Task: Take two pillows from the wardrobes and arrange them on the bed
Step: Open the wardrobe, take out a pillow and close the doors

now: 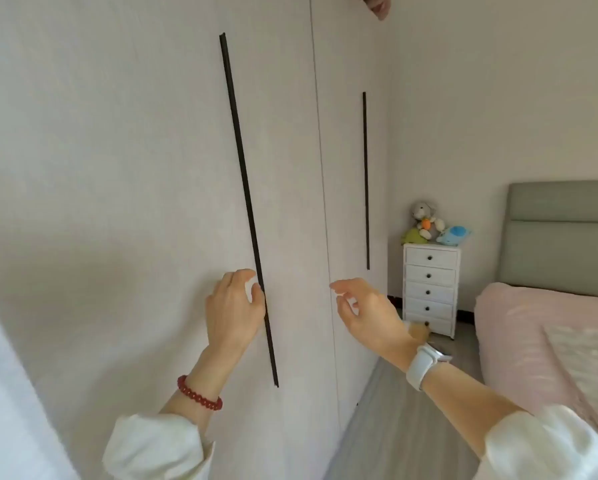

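Note:
A pale wardrobe [117, 168] fills the left and middle, with its doors closed. A long black handle [245, 188] runs down the near door. My left hand [233, 311], with a red bead bracelet on the wrist, curls its fingers around the lower part of that handle. My right hand [366, 313], with a white watch on the wrist, hovers open beside the seam between the doors, holding nothing. A second black handle [366, 181] is on the farther door. The bed [533, 334] with a pink cover lies at the right. No pillows are visible.
A white chest of drawers [431, 289] stands in the corner with several plush toys [429, 225] on top. A grey-green headboard [564, 237] backs the bed. Grey floor [394, 427] runs between wardrobe and bed.

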Action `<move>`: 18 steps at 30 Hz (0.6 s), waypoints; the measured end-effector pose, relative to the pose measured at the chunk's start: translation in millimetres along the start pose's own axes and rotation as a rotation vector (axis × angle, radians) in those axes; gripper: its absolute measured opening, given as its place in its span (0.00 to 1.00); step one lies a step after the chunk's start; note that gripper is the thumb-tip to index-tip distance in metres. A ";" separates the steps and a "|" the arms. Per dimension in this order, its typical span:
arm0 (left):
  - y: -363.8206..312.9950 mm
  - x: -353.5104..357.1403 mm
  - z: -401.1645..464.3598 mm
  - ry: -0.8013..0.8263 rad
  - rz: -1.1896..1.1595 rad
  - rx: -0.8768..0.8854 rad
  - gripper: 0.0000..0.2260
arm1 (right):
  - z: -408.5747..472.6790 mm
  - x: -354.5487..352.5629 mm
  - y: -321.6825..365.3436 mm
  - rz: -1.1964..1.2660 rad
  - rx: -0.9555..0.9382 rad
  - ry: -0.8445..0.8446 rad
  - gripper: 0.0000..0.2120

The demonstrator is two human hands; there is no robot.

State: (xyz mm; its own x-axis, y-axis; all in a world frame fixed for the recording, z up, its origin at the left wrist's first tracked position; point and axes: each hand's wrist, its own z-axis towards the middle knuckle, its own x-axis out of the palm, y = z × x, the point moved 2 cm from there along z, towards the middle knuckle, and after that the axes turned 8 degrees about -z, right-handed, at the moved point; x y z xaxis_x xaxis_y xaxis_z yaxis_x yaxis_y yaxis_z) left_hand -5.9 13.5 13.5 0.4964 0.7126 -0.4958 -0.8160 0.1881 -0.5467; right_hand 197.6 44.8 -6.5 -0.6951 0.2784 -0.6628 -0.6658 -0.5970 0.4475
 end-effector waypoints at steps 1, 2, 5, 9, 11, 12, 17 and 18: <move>3.9 11.4 19.8 -0.061 0.045 0.001 0.12 | 22.9 9.0 -11.3 -0.003 -0.031 0.000 0.14; 7.9 23.7 39.5 -0.130 0.098 0.006 0.12 | 46.3 16.5 -21.1 -0.006 -0.066 -0.001 0.14; 16.9 51.3 93.8 -0.297 0.276 0.089 0.13 | 121.7 45.2 -38.5 -0.047 -0.232 -0.042 0.17; 41.8 77.1 130.7 -0.446 0.502 0.230 0.14 | 200.9 92.2 -41.9 -0.098 -0.421 -0.062 0.22; 53.5 89.8 139.9 -0.486 0.576 0.277 0.13 | 229.5 120.6 -41.7 -0.141 -0.507 -0.038 0.26; 58.0 95.7 143.3 -0.514 0.617 0.287 0.13 | 240.6 134.2 -42.6 -0.163 -0.544 -0.034 0.27; 71.0 112.6 152.5 -0.659 0.732 0.300 0.13 | 273.2 187.1 -51.5 -0.197 -0.666 -0.107 0.27; 71.1 113.7 153.9 -0.670 0.736 0.291 0.11 | 276.9 193.4 -54.4 -0.177 -0.689 -0.142 0.27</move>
State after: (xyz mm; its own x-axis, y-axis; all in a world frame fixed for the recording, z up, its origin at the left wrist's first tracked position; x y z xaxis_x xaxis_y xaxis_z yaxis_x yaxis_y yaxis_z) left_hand -53.1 211.9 22.1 -0.3483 0.9303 -0.1154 -0.9347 -0.3539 -0.0321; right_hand 24.3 339.4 7.2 -0.6523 0.4824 -0.5846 -0.4826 -0.8591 -0.1703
